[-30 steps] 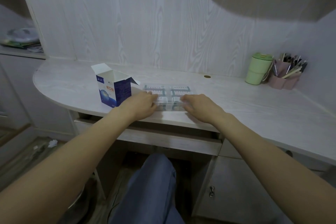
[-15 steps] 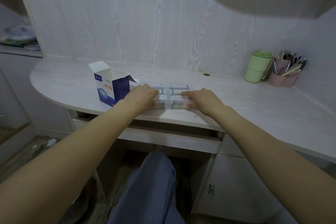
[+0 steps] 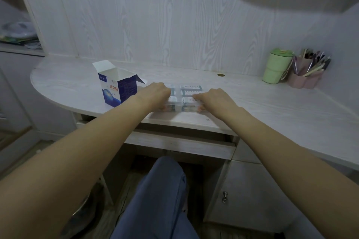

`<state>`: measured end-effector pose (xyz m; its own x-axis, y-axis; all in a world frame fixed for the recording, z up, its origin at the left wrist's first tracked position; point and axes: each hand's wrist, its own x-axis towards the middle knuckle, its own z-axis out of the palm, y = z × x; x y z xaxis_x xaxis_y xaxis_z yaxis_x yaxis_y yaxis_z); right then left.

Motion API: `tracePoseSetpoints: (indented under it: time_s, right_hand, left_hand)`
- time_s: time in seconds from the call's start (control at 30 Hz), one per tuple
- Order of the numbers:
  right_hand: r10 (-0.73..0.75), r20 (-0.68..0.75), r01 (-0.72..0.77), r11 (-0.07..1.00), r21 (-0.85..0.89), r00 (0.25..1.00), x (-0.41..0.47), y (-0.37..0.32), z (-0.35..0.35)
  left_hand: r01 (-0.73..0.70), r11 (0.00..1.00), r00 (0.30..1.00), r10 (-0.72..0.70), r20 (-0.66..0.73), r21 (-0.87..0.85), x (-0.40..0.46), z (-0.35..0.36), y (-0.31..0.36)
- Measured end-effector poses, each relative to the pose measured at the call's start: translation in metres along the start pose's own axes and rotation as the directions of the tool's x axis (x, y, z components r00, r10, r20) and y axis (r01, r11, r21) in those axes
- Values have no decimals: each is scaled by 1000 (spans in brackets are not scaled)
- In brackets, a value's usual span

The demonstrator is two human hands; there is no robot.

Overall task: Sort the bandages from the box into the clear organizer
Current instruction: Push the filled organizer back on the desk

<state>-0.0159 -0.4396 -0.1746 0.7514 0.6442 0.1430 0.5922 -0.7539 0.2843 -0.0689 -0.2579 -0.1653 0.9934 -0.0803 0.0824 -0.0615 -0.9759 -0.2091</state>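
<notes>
A clear organizer (image 3: 179,101) lies flat on the desk near its front edge, with white and teal bandage strips (image 3: 191,88) showing in its compartments. My left hand (image 3: 155,96) grips the organizer's left end and my right hand (image 3: 214,101) grips its right end, fingers curled over the top and thumbs at the front. The blue and white bandage box (image 3: 116,87) stands upright just left of my left hand, its top flaps open. What the box holds is hidden.
A green lidded cup (image 3: 275,67) and a pink pen holder (image 3: 307,75) full of pens stand at the desk's back right. A shelf overhangs at the top right. A pulled-out drawer (image 3: 180,141) and my knee sit below the desk edge.
Both hands have closed in further on the organizer's ends and slid slightly away along it. The box has not moved.
</notes>
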Motion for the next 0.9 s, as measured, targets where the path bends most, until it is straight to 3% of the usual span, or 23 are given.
tracePoseSetpoints:
  time_s: [0.43,0.7,0.77,0.9]
  right_hand:
    - [-20,-106,11,996,-87,994,-4,-7,6]
    - [32,-71,-30,999,24,997,-2,-9,5]
    - [66,-26,-63,993,104,997,0,-11,4]
    - [132,33,-133,884,447,991,5,-25,-10]
  left_hand:
    - [-34,999,999,34,-28,-2,7,9,-8]
    - [20,999,998,-22,-54,-45,-2,8,-5]
    - [48,996,996,-53,-71,-75,-6,10,-8]
    - [13,976,985,-50,-163,-219,-23,1,-17]
